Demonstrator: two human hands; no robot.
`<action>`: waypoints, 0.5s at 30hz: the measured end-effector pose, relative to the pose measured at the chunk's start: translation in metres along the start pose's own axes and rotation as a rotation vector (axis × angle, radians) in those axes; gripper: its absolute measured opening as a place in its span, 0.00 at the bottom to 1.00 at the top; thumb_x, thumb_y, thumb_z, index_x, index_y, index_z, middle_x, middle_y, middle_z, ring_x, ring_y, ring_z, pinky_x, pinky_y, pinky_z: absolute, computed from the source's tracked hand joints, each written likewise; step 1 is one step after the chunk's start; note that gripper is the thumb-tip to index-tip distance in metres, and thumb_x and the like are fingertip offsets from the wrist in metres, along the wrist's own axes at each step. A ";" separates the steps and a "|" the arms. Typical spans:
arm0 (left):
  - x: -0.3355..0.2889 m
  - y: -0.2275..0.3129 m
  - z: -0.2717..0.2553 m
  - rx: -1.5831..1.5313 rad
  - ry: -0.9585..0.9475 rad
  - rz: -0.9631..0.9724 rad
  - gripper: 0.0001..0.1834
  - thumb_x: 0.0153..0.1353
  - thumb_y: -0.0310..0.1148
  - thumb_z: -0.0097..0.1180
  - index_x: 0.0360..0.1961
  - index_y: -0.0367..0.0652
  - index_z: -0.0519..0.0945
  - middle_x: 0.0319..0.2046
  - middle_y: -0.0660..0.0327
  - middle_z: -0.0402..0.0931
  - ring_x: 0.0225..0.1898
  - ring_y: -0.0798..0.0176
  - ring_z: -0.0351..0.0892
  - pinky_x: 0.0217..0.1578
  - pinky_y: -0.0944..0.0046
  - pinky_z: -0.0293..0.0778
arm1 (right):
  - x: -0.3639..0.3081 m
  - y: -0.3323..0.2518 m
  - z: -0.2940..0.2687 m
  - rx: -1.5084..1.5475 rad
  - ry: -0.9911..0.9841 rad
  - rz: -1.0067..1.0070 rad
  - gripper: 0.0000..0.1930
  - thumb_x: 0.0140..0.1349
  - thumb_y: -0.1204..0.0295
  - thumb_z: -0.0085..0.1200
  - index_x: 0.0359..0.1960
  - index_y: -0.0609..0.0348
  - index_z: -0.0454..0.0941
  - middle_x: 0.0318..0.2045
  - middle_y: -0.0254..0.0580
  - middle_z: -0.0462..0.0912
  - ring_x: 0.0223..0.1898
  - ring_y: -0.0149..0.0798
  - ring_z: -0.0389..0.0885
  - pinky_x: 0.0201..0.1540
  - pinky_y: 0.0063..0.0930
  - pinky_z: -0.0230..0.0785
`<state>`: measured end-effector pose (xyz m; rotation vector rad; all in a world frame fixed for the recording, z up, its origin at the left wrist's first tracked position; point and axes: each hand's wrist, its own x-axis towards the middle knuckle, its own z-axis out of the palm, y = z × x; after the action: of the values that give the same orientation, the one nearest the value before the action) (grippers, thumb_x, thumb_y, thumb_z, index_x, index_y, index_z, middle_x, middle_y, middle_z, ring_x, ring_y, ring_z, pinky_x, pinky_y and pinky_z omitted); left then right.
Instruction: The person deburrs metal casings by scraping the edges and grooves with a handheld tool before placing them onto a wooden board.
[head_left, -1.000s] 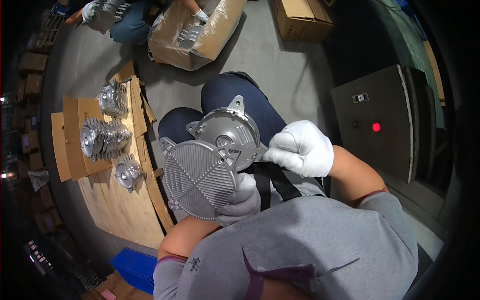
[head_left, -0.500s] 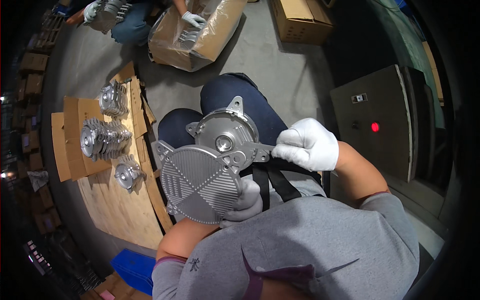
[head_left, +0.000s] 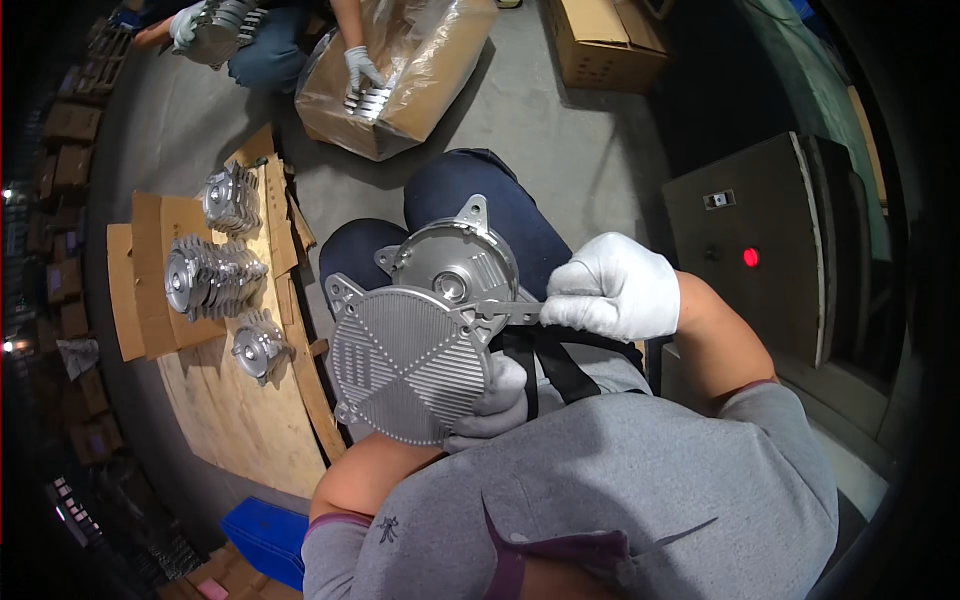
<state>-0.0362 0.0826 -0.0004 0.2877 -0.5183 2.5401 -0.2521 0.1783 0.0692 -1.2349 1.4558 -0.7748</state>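
At the far left, cast metal parts (head_left: 212,275) stand in three rows on a plywood board (head_left: 235,420), beside an opened cardboard box (head_left: 180,225). A blue bin (head_left: 265,540) lies below. Farther off, a co-worker (head_left: 268,62) reaches into a plastic-lined carton (head_left: 435,85). Near the middle, a ribbed metal disc (head_left: 405,370) faces up in front of the person's body, its right edge clamped by the gloved left hand (head_left: 495,400). Just behind it, a round metal housing (head_left: 450,265) sits over the thighs. The gloved right hand (head_left: 610,288), apart from the left, pinches a flat metal strip (head_left: 520,312) that overlaps the disc's lug; actual contact cannot be told. A dark cabinet (head_left: 740,300) with a lit red lamp (head_left: 751,257) stands at right.
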 end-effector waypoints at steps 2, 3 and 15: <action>-0.003 -0.002 0.001 0.023 0.072 0.025 0.25 0.63 0.53 0.51 0.20 0.43 0.68 0.13 0.63 0.63 0.09 0.69 0.61 0.04 0.72 0.62 | 0.003 -0.005 -0.001 -0.085 -0.033 -0.007 0.16 0.64 0.60 0.52 0.28 0.60 0.81 0.20 0.49 0.78 0.23 0.47 0.78 0.30 0.35 0.70; -0.004 -0.001 0.002 0.054 0.142 0.052 0.26 0.63 0.53 0.51 0.20 0.42 0.69 0.13 0.62 0.64 0.09 0.69 0.63 0.05 0.72 0.64 | 0.007 -0.003 0.004 -0.101 0.043 -0.136 0.13 0.61 0.66 0.60 0.23 0.61 0.79 0.14 0.43 0.73 0.17 0.40 0.70 0.23 0.30 0.63; -0.007 0.003 -0.001 0.138 0.066 0.098 0.23 0.63 0.52 0.53 0.26 0.40 0.71 0.20 0.61 0.67 0.17 0.65 0.71 0.10 0.68 0.70 | -0.006 0.056 0.002 0.066 0.468 0.137 0.14 0.65 0.63 0.52 0.32 0.63 0.81 0.24 0.44 0.81 0.26 0.33 0.78 0.34 0.28 0.71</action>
<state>-0.0322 0.0770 -0.0046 0.2323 -0.3403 2.6761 -0.2664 0.1990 0.0189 -0.9267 1.8517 -1.0558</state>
